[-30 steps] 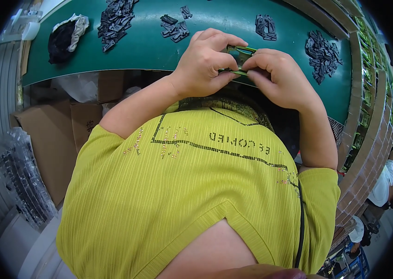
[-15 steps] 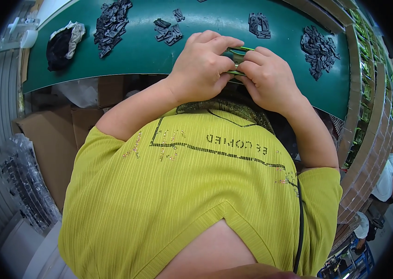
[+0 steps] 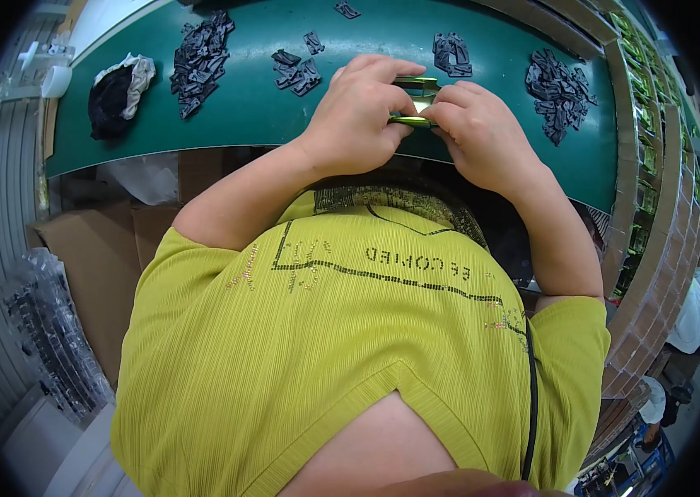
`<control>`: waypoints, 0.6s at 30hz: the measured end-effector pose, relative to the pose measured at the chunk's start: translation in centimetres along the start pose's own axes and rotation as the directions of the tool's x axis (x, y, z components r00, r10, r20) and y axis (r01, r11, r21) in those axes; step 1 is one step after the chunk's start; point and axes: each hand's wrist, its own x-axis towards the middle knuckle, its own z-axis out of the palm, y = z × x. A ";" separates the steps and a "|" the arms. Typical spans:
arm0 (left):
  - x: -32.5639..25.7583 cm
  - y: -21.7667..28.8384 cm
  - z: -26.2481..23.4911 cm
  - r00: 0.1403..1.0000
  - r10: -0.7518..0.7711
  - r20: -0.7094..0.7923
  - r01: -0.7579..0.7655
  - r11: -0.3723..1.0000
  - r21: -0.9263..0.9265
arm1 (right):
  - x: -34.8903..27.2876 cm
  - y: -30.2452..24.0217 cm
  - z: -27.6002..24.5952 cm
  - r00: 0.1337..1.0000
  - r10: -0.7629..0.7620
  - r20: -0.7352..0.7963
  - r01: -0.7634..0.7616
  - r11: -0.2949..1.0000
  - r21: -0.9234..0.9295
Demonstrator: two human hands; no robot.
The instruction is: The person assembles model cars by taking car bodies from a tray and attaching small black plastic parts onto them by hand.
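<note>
Both hands meet over the near edge of the green table. Between them is a shiny green frame-like part with two rails and a pale, bright gap in the middle; its exact kind is unclear. My left hand is closed on its left end, index finger stretched along the far rail and thumb side by the near one. My right hand pinches its right end with bent fingers. Any small piece under the right fingertips is hidden.
Small black plastic pieces lie in a left heap, a centre cluster, a small group and a right heap. A black-and-white cloth bundle sits at far left. Green parts fill a rack at right; cardboard boxes stand below.
The green part has tilted, so both rails and the bright gap show more. My left fingers have shifted slightly on it, and the right fingertips have drawn back a little. The whole view has shifted slightly.
</note>
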 end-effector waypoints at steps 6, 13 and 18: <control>1.0 -1.0 -0.6 0.999 -0.038 0.030 0.041 0.992 -0.122 | 0.6 0.1 -1.1 0.999 0.021 -0.035 -0.018 0.997 0.078; 3.6 -1.6 -3.8 0.982 -0.025 0.187 0.110 0.880 -0.462 | 1.0 2.4 -3.7 0.946 0.294 0.135 -0.322 0.811 0.489; 5.1 -2.7 -3.3 0.986 -0.075 0.150 0.160 0.690 -0.706 | 1.6 2.4 -3.1 0.907 0.422 -0.014 -0.248 0.559 0.791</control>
